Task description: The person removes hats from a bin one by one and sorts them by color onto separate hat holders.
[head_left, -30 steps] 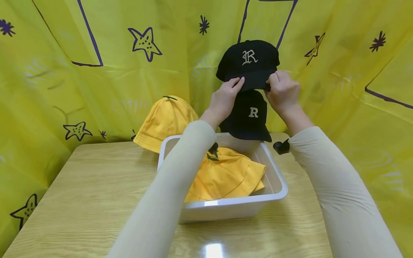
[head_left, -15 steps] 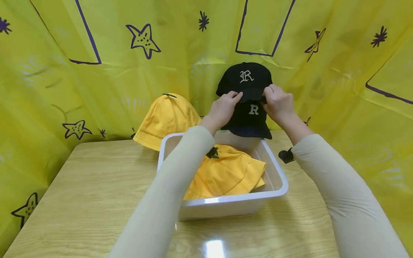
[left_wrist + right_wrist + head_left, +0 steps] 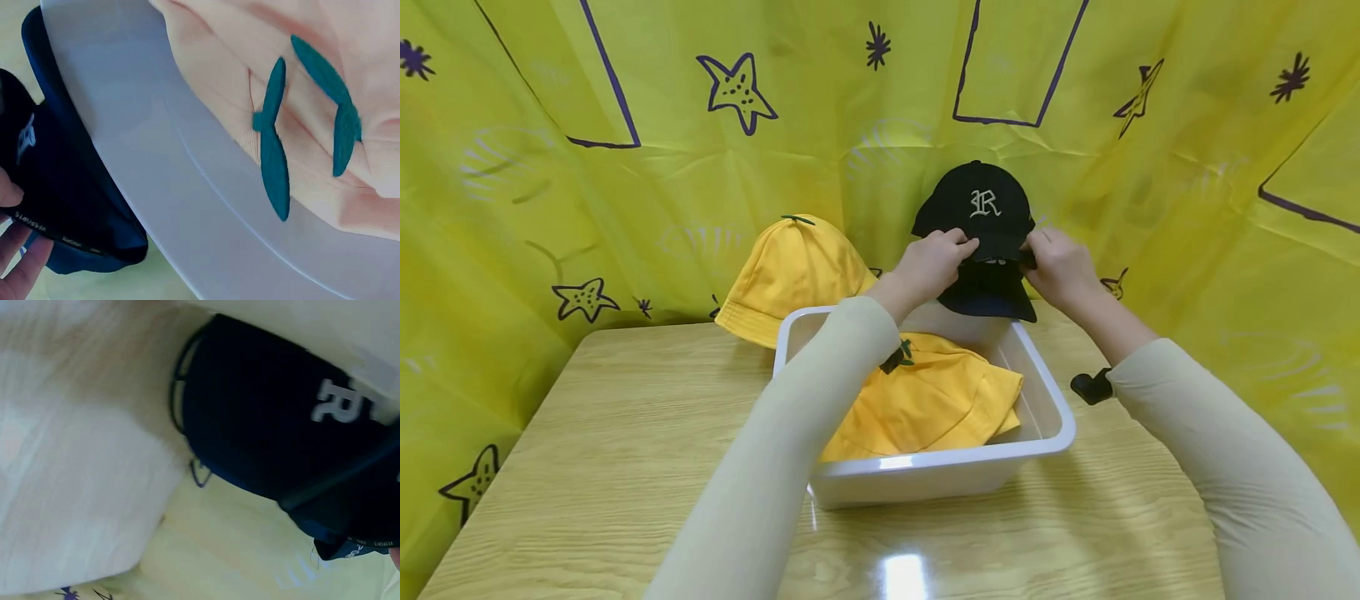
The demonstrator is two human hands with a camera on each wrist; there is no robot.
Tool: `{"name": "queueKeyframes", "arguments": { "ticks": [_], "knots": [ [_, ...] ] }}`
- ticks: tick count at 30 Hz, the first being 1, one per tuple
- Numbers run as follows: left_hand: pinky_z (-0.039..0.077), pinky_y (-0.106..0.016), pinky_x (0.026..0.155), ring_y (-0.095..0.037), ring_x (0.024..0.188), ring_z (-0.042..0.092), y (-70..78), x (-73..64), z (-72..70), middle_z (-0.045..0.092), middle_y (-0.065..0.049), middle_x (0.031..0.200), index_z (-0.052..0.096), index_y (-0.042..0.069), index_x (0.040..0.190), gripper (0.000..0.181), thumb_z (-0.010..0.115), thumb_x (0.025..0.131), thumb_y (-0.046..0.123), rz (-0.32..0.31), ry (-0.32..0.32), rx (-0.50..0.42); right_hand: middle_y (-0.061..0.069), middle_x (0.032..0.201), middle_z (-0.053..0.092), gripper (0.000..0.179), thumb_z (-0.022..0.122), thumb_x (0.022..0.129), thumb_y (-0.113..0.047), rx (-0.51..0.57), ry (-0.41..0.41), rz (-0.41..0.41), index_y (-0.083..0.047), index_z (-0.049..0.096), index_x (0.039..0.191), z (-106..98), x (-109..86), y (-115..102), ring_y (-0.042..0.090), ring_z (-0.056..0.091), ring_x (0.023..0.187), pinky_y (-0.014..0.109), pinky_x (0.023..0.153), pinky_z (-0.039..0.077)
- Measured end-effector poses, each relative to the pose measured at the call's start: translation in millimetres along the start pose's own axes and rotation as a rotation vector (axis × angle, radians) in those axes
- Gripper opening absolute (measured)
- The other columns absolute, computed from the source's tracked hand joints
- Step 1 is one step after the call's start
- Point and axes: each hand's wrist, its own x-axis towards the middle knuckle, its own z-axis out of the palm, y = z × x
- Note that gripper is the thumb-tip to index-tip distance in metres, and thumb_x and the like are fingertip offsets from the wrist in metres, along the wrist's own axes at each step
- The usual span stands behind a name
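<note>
My left hand (image 3: 928, 265) and right hand (image 3: 1063, 262) pinch the two sides of the brim of a black baseball cap (image 3: 951, 196) with an ornate R on its front. This cap sits low over a second black baseball cap (image 3: 988, 293), whose brim juts out below. In the head view the upper cap hides the lower cap's crown. The right wrist view shows the lower cap (image 3: 250, 400) with its plain R and back strap. In the left wrist view my fingertips (image 3: 31, 265) grip the edge of the upper cap.
A white bin (image 3: 940, 463) stands in front of the black caps, on a wood-grain table (image 3: 647, 450). Stacked yellow hats (image 3: 947, 392) with green leaf tops lie in it. Another yellow hat (image 3: 801, 271) sits behind its left corner. A yellow curtain (image 3: 820, 167) hangs behind.
Both hands have lowered the upper cap from the air onto the lower black cap. The lower cap's R, visible earlier in the head view, is now covered there.
</note>
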Motion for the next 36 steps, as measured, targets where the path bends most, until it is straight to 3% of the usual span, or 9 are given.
{"name": "queueKeyframes", "arguments": {
  "ticks": [5,9,18,26,31,36],
  "knots": [
    [0.054,-0.030,0.078,-0.023,0.096,0.060,5.8,-2.9,1.3,0.057,-0.007,0.124,0.050,0.013,0.138,0.042,0.051,0.095,0.010,0.068,-0.017,0.030,0.020,0.075,0.057,0.025,0.074,0.067,0.008,0.034,-0.065,0.084,0.004,0.054,0.081,2.3,-13.4,-1.5,0.036,0.057,0.066,0.047,0.052,0.048],
    [0.054,-0.029,0.079,-0.022,0.094,0.061,9.7,-5.2,2.4,0.057,-0.006,0.123,0.050,0.014,0.138,0.043,0.052,0.095,0.011,0.069,-0.038,0.052,0.020,0.075,0.056,0.025,0.073,0.068,0.009,0.065,-0.131,0.112,0.003,0.053,0.081,-0.9,-15.5,-2.3,0.035,0.056,0.067,0.046,0.054,0.047],
    [0.052,-0.028,0.083,-0.019,0.099,0.059,21.3,-12.2,9.7,0.056,-0.004,0.122,0.050,0.015,0.137,0.045,0.059,0.093,0.018,0.091,-0.185,0.078,0.016,0.074,0.054,0.028,0.073,0.062,0.015,0.100,-0.208,-0.010,0.003,0.054,0.079,-4.0,-32.2,-6.2,0.031,0.053,0.065,0.043,0.054,0.049],
    [0.050,-0.027,0.082,-0.017,0.095,0.058,22.2,-10.2,8.9,0.057,-0.004,0.110,0.059,0.014,0.128,0.037,0.062,0.091,0.014,0.120,-0.217,0.041,0.015,0.076,0.053,0.029,0.073,0.063,0.013,0.119,-0.212,-0.049,0.002,0.053,0.080,-2.4,-40.8,-4.4,0.029,0.053,0.065,0.042,0.053,0.048],
    [0.048,-0.026,0.086,-0.016,0.099,0.055,22.2,-7.2,-1.6,0.059,-0.004,0.114,0.063,0.014,0.121,0.030,0.061,0.091,0.009,0.138,-0.311,0.030,0.016,0.080,0.056,0.030,0.074,0.064,0.010,0.147,-0.281,-0.054,0.001,0.053,0.084,-6.7,-39.9,-1.8,0.027,0.054,0.066,0.041,0.055,0.049],
    [0.041,-0.026,0.099,-0.015,0.118,0.049,17.6,-10.0,-10.0,0.054,-0.002,0.131,0.053,0.016,0.135,0.044,0.058,0.092,0.008,0.112,-0.419,-0.060,0.015,0.084,0.058,0.029,0.075,0.067,0.007,0.187,-0.382,-0.030,0.001,0.055,0.087,-14.3,-34.8,0.7,0.022,0.050,0.066,0.036,0.056,0.046]
  ]
}}
